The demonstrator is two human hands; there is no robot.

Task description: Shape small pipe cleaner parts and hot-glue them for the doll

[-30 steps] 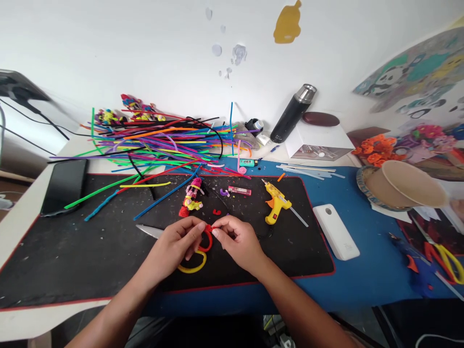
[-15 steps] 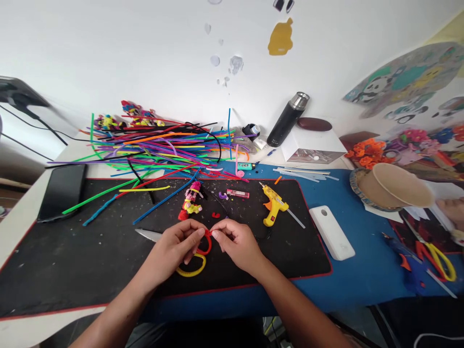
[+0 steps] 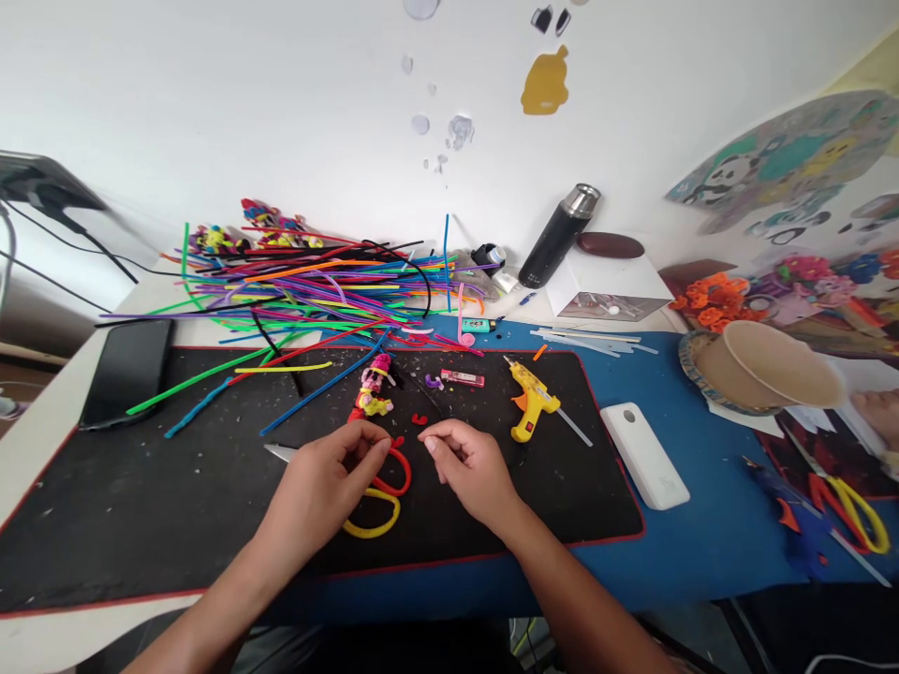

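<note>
Thumb and forefinger of my left hand pinch a small bent red piece of pipe cleaner. A short gap to the right, my right hand has its thumb and forefinger closed; whether something tiny is between them I cannot make out. Partly under my left hand lie scissors with red and yellow handles, the blade tip showing at the left. Just beyond is a little pipe-cleaner figure in pink, yellow and red. Another curled red bit lies on the black mat between the hands and a pink-labelled lighter.
A yellow hot glue gun and a white power bank lie to the right. Loose pipe cleaners are heaped along the wall. A phone lies left, a black flask at the back. Another person's hand shows far right.
My hands have moved apart from where their fingertips met. The small red piece stays at my left fingertips, while my right hand has shifted slightly to the right.
</note>
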